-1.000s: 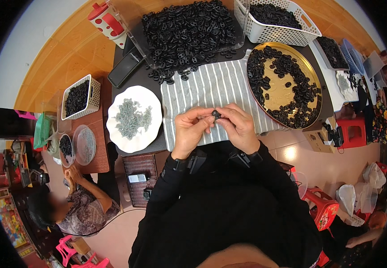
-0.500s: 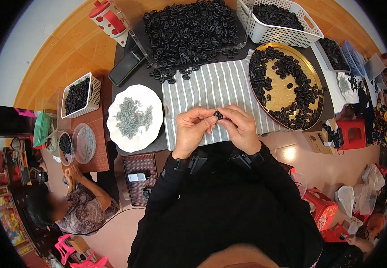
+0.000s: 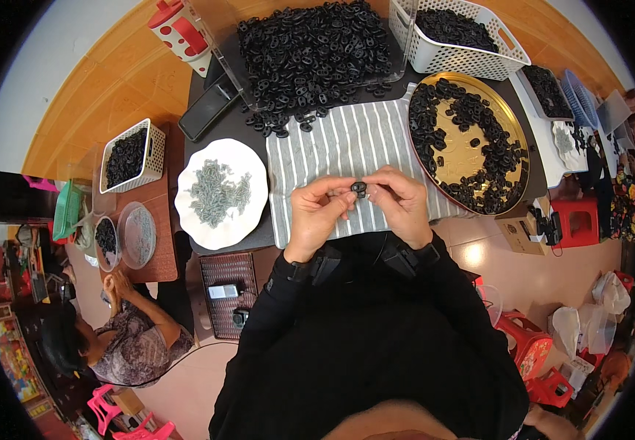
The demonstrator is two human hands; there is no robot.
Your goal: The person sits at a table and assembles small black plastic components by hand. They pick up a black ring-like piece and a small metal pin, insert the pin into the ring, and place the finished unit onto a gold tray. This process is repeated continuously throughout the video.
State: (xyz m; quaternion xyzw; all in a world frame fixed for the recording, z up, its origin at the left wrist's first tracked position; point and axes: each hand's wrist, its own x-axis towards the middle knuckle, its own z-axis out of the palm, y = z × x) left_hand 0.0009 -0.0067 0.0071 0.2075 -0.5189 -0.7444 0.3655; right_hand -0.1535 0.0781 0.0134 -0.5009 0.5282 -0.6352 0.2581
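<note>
A small black oval two-holed piece (image 3: 359,188), like a cord lock, is pinched over the striped cloth. My left hand (image 3: 317,213) grips its left side between thumb and fingertips. On the other side, the thumb and index finger of my right hand (image 3: 404,211) close on it. Grey-and-white striped cloth (image 3: 325,147) lies under both hands. To the left, a white scalloped plate (image 3: 192,220) bears a heap of small grey spring-like pieces (image 3: 218,192). A round gold tray (image 3: 464,150) with many black pieces stands to the right.
Loose black pieces (image 3: 317,55) pile up in a clear bin at the far side. Beside it are a white basket (image 3: 464,60), a phone (image 3: 209,110) and a red-dotted jug (image 3: 181,37). A person (image 3: 137,330) sits at a side table (image 3: 163,249) on the left.
The black piece has turned so that its holes show more plainly. My right hand has shifted slightly right, its fingers a little straighter. My left hand has hardly moved.
</note>
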